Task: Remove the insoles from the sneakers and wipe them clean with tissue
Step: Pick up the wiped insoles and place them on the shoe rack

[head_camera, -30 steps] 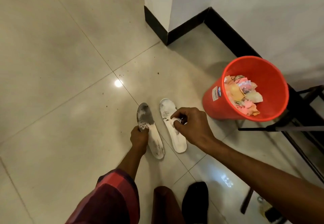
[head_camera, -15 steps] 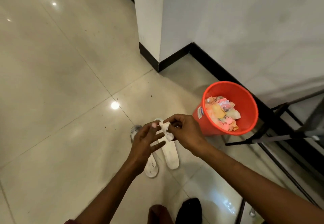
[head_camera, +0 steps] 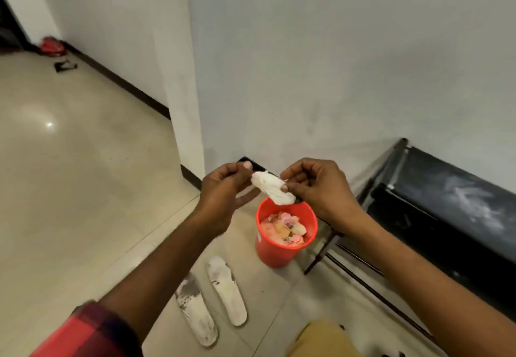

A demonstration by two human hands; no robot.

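A matte white wall with a black skirting strip fills the upper part of the view and turns one square corner. Below it spreads a glossy floor of large pale beige tiles, with thin grout lines and a bright spot of reflected light.

At the right stands one low black rack with a thin metal frame and a dusty, smeared top.

One round orange-red plastic bucket stands on the floor beside the rack, part filled with crumpled pink and yellow paper scraps.

Two flat, foot-shaped insoles lie side by side on the tiles near the bucket, both white. The left one has a dark grey smudge at the toe end and dark specks. The right one looks paler.

Two bare hands are raised close together in front of the wall. The left hand pinches one end of a tissue between thumb and forefinger, its other fingers loose. The right hand pinches the other end, fingers curled.

The tissue, one soft, crumpled white wad, is held between the hands, above the bucket in the view.
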